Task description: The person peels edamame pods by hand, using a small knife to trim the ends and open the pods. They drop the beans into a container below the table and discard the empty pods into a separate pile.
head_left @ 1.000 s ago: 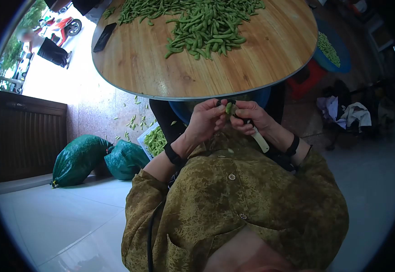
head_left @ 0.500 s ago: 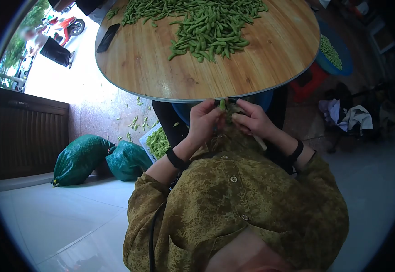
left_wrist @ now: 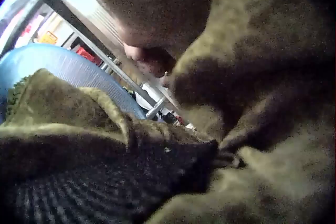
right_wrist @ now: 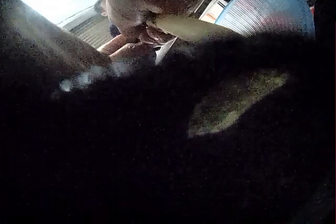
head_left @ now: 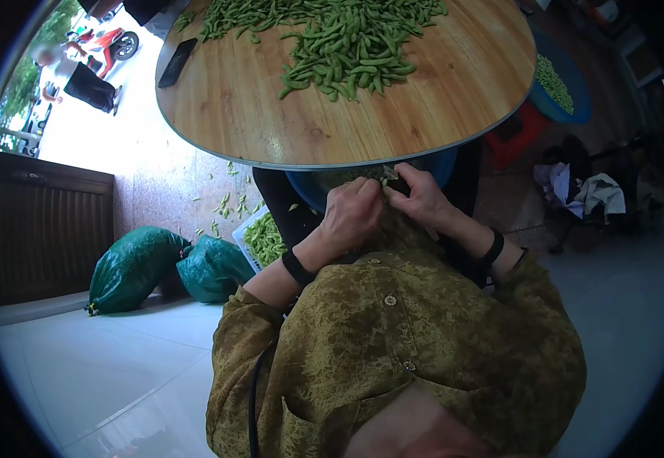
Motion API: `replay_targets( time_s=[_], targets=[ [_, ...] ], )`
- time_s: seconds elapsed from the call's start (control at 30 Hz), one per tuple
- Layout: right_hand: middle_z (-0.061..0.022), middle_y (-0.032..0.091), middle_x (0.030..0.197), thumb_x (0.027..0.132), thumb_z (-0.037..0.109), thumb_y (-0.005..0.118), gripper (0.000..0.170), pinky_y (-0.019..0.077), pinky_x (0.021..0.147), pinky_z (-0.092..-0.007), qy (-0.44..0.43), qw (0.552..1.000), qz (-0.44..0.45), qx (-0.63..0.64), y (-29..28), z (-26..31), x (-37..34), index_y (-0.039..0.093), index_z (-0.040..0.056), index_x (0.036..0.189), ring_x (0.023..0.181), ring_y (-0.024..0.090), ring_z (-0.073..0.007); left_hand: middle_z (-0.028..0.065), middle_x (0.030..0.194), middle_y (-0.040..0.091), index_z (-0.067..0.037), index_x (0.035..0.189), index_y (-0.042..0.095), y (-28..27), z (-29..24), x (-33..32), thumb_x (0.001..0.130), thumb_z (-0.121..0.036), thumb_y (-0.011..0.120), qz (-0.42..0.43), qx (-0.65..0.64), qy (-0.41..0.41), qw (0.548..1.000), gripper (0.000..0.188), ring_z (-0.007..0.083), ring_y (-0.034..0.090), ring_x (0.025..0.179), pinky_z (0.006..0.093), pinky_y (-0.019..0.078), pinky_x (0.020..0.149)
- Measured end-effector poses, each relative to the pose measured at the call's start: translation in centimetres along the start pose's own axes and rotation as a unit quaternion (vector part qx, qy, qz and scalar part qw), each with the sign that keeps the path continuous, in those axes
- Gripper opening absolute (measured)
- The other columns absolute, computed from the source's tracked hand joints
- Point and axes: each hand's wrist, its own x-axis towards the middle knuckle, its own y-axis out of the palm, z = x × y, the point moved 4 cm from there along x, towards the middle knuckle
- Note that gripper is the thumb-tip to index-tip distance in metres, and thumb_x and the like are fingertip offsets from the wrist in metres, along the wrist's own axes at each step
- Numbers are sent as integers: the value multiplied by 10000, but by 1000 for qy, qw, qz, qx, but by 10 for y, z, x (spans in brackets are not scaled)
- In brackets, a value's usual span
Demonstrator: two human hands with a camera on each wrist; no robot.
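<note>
In the head view, the left hand [head_left: 353, 214] is just beyond the shirt front, its fingers curled and their tips at a small green pod [head_left: 384, 182]. The right hand [head_left: 426, 201] meets it from the other side, thumb and forefinger close to the pod. Only a pale sliver of a white-handled tool shows under the right palm. Both hands are over the lap, near the table's edge. The left wrist view shows dark, blurred fingers [left_wrist: 149, 58] beside cloth; in the right wrist view, part of a hand [right_wrist: 152, 8] shows above dark cloth.
Green pods [head_left: 347, 49] lie heaped on the round wooden table [head_left: 233, 114], with a black phone [head_left: 177, 62]. Below its edge is a blue basin [head_left: 305, 187]. A crate of pods [head_left: 263, 240] and green sacks [head_left: 137, 267] stand left; a basin of beans [head_left: 553, 88] is right.
The left hand has turned so its back shows, fingers more curled. The tool's white handle, plain to see earlier, is now almost hidden under the right hand. The pod between the hands shows less.
</note>
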Motion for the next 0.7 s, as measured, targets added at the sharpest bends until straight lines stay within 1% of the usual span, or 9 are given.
replay_targets(
  time_s=[0.3,0.37,0.4,0.43,0.47,0.53,0.57,0.63,0.7],
  targets=[
    [-121,558,741,807,113,610,209,445,640,-318,1,999,41,-17,-4,3,0,522,-25,937,687,508,-146,149,666,507,-11,738,490,3,2,-1,738,-42,587,20,-14,0,1000,102,348,546,591,411,429,512],
    [-86,562,711,806,98,595,179,450,600,-305,46,998,42,13,-2,-6,-2,526,-24,917,647,523,-128,158,659,514,1,738,494,5,3,-2,748,-45,581,20,-31,-3,999,99,349,541,583,395,427,510],
    [-86,562,711,806,98,595,179,450,600,-305,45,998,43,13,-4,-3,-2,526,-24,917,647,523,-128,158,641,508,13,743,498,6,11,-3,770,-57,575,13,-72,-61,995,108,300,541,561,370,421,507],
    [-63,563,698,817,99,587,157,444,563,-287,83,993,61,56,-3,-2,-3,531,-19,904,613,524,-109,158,623,501,26,749,502,6,17,-5,793,-68,569,6,-113,-119,986,124,251,541,539,344,415,505],
    [-40,563,686,827,99,580,136,437,526,-268,121,984,79,100,-2,-3,-4,536,-13,891,579,525,-91,158,623,501,26,749,502,7,18,-7,793,-68,569,6,-112,-120,986,124,251,541,539,344,415,505],
    [-25,563,683,838,102,576,122,421,497,-248,131,980,74,129,0,-5,-2,538,-6,880,554,518,-72,127,589,482,38,765,505,12,24,-10,833,-97,562,53,-196,-188,961,161,126,491,543,304,397,501],
    [-10,563,680,850,105,573,110,406,468,-228,140,975,71,156,0,-6,0,541,2,869,528,510,-54,127,589,482,38,765,505,11,24,-9,833,-97,562,49,-196,-188,961,161,126,491,543,304,397,501],
    [-7,562,682,860,111,571,109,394,460,-218,161,972,76,154,2,-5,-1,541,6,866,520,503,-48,92,579,456,35,768,503,13,28,-14,851,-111,570,76,-216,-265,936,181,69,442,574,294,389,496],
    [-5,562,685,870,116,569,109,383,453,-208,183,969,75,152,0,-7,-1,542,11,863,512,495,-42,80,573,465,36,770,500,14,28,-16,863,-115,566,80,-238,-275,928,189,72,444,565,286,390,497]
  ],
)
